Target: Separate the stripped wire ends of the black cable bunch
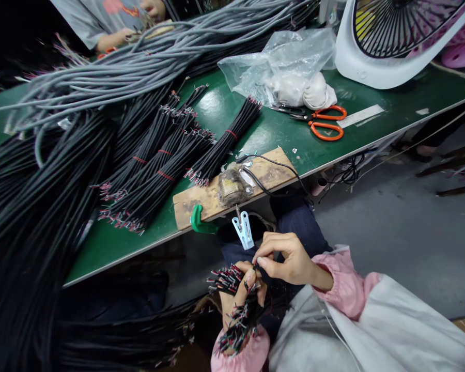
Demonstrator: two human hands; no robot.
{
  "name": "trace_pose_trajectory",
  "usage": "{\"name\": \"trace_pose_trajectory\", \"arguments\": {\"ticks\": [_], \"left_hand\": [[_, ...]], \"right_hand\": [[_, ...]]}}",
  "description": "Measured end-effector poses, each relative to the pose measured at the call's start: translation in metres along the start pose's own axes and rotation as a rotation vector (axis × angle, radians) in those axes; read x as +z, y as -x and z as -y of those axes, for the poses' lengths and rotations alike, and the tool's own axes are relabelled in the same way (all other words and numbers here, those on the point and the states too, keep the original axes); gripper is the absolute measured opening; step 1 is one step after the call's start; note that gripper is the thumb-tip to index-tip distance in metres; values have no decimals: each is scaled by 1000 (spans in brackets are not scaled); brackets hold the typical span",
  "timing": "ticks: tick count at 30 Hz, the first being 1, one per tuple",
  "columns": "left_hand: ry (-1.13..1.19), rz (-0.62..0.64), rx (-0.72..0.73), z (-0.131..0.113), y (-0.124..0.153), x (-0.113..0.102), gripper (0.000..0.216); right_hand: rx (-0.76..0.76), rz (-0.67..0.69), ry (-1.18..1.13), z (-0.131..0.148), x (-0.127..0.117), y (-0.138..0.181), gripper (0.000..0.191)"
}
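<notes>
My left hand [245, 289] is closed around a bundle of black cables [228, 279] whose stripped ends show red, white and black wires. More stripped cable ends [236, 333] lie over the left wrist and pink sleeve. Close above it, my right hand [284, 257] pinches the end of a single thin black cable between thumb and fingertips. Just beyond the fingers a light blue clothes peg [243, 230] sticks out from a taped block [232, 187] on a wooden board [275, 164]. A green clamp [201, 221] sits at the board's edge.
Red-tied bundles of black cable [155, 160] lie on the green table [213, 108], under long grey cables [139, 67]. Orange-handled scissors [327, 123], a plastic bag [282, 57] and a white fan [368, 67] stand right. Across the table a person's hand [116, 39] shows.
</notes>
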State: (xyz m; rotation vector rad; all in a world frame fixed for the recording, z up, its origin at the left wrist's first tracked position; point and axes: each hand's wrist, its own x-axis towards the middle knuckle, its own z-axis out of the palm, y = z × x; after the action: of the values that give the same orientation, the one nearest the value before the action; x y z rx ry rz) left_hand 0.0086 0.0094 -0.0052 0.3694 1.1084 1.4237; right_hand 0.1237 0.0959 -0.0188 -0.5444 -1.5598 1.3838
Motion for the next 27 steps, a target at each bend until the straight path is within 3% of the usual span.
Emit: {"name": "trace_pose_trajectory", "arguments": {"ticks": [4, 7, 10, 16, 22, 25, 27], "left_hand": [[-13, 73, 47, 6, -5, -12, 17], [-38, 278, 148, 12, -13, -27, 15], [-54, 365, 180, 15, -17, -35, 17], [-33, 186, 45, 5, -6, -16, 22], [-33, 138, 38, 1, 0, 1, 24], [-48, 110, 44, 1, -1, 2, 25], [-55, 78, 41, 0, -2, 3, 26]], "right_hand": [[-6, -1, 30, -1, 0, 1, 11], [-4, 8, 35, -2, -1, 2, 10], [48, 17, -35, -3, -2, 3, 10], [207, 94, -260, -5, -2, 2, 16], [346, 24, -439, -9, 8, 3, 32], [311, -18, -425, -8, 13, 6, 32], [229, -73, -297, -6, 14, 7, 26]]}}
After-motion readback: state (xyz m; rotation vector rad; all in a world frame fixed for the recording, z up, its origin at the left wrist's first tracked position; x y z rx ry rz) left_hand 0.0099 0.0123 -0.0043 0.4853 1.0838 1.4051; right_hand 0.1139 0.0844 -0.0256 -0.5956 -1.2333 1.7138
